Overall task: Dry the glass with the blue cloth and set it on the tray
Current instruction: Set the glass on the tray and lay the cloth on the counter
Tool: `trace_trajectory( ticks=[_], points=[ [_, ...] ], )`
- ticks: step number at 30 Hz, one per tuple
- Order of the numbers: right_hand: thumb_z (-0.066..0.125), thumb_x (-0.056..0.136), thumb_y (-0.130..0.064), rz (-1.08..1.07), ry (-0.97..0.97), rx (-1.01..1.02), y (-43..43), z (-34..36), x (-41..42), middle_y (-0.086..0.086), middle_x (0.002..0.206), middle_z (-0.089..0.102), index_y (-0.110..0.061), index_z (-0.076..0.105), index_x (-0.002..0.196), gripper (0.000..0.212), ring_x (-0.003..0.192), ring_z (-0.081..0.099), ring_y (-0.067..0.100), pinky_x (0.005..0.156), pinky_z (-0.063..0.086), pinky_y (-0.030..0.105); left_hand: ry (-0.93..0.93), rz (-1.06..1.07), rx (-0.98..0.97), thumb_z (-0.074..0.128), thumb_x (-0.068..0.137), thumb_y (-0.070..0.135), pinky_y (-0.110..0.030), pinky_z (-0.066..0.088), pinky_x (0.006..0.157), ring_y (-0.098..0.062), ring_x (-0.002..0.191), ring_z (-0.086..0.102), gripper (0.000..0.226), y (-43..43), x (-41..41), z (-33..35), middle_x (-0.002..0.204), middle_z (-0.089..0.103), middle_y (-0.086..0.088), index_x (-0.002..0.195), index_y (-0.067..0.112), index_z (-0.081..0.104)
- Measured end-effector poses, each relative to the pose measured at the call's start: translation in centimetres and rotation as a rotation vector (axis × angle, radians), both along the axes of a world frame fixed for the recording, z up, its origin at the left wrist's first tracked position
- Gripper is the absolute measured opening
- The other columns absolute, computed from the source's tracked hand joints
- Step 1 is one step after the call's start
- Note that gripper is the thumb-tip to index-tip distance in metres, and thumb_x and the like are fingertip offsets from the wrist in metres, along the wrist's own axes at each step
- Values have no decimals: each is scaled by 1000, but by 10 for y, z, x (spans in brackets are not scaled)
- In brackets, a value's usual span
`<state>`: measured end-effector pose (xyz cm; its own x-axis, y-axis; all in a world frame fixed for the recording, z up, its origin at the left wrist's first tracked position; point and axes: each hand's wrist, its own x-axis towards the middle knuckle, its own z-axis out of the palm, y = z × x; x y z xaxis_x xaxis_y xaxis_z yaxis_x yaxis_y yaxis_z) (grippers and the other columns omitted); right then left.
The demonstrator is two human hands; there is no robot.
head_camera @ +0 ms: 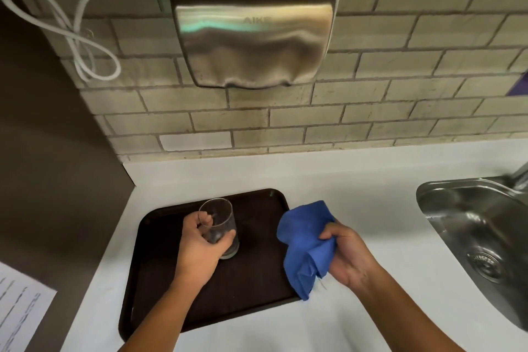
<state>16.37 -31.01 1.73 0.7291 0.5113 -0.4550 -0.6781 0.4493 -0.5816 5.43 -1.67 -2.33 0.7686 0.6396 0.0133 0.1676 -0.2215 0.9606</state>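
Head view: glass (219,227) is gripped upright, mouth up, on tray (257,280) by left hand (200,248); blue cloth (307,246) is bunched in right hand (347,257).

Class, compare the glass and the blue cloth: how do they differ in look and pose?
The glass is clear and rigid; the blue cloth is opaque and crumpled. The glass stands upright over the tray in the left hand; the cloth hangs from the right hand at the tray's edge. Both are held.
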Motion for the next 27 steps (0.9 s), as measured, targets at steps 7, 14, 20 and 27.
trace_trajectory(
  ticks=[7, 14, 20, 27],
  points=[
    [45, 85, 7, -115, 21, -88, -31, -21, 29, 31, 122, 76, 11, 63, 134, 52, 104, 80, 42, 85, 68, 48, 34, -6, 36, 102, 75, 14, -16, 51, 84, -3, 111, 69, 66, 1, -2, -14, 118, 65, 11, 107, 43, 52],
    [49, 95, 8, -67, -74, -515, -78, -42, 64, 29, 132, 71, -1, 64, 136, 44, 113, 72, 41, 76, 67, 42, 22, -24, 48, 103, 74, 19, -14, 51, 84, -1, 113, 67, 74, 3, -4, -14, 123, 63, 17, 104, 62, 50],
    [53, 102, -4, 151, -660, -1265, -89, -42, 69, 10, 139, 66, -24, 59, 150, 52, 122, 64, 34, 100, 52, 40, 22, -25, 73, 103, 74, 21, -23, 53, 93, -21, 124, 66, 70, 4, -5, -18, 128, 62, 9, 111, 50, 51],
    [61, 97, -1, 437, -1375, -1768, -62, -60, 42, 25, 159, 55, 3, 60, 148, 50, 142, 57, 46, 121, 40, 50, 25, 1, 79, 102, 75, 19, -16, 50, 90, -23, 127, 66, 69, 0, -4, -20, 129, 62, 0, 119, 38, 52]
  ],
)
